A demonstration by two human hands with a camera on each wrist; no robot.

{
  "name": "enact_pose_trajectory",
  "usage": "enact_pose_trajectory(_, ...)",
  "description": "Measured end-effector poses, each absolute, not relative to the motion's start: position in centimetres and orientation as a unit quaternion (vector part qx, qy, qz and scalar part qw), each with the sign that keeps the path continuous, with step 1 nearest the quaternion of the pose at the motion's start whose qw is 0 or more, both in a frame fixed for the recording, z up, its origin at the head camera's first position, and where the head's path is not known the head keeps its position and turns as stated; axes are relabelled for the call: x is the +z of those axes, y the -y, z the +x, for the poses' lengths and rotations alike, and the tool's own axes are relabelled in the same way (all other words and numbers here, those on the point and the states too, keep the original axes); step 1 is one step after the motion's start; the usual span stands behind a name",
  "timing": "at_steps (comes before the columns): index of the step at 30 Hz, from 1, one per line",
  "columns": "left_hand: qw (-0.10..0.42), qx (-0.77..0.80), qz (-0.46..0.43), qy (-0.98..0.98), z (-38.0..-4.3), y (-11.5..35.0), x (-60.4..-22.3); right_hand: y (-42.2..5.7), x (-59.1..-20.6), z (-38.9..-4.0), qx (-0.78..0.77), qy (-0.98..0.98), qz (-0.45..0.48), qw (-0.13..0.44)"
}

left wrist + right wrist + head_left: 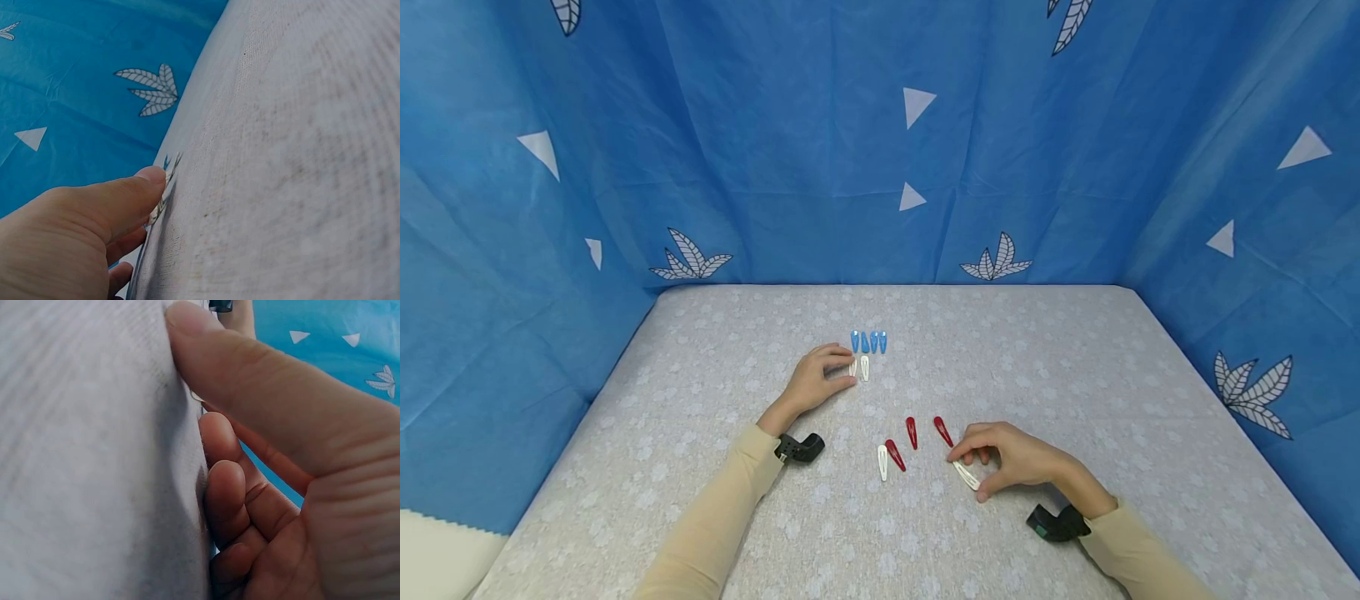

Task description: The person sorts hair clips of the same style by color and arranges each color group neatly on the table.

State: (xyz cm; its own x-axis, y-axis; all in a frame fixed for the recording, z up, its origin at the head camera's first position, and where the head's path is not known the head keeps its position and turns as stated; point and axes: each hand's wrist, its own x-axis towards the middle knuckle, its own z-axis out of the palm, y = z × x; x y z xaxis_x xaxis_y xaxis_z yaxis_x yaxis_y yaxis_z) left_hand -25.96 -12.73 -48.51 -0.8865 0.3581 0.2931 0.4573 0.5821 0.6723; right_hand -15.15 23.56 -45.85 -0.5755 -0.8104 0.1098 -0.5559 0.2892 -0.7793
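My left hand (818, 379) pinches a white snap hair clip (853, 367) by its ends, low over the table. Just right of it lies another white clip (865, 368), and above both is a row of several blue hair clips (865, 342). In the left wrist view, the thumb (134, 194) partly covers the clips. Nearer the front, my right hand (1018, 458) has its index finger and thumb at opposite ends of a slanted white hair clip (966, 476). A red hair clip (943, 431) lies just beyond those fingertips. The right wrist view mostly hides the held clip.
Between the hands lie a red clip (912, 432), another red clip (895, 455) and a loose white clip (882, 462). A pale floral cloth covers the table (1037, 358). Blue curtains (820, 150) enclose its back and sides. Each wrist wears a black camera (1058, 523).
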Motion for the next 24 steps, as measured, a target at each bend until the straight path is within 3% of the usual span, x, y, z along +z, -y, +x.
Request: enact_pose_trajectory(24,0.048,-0.401,-0.22,0.888,-25.85,12.68,-48.45,-22.92,-45.01,-15.05,-0.408,-0.804,-0.394,0.18)
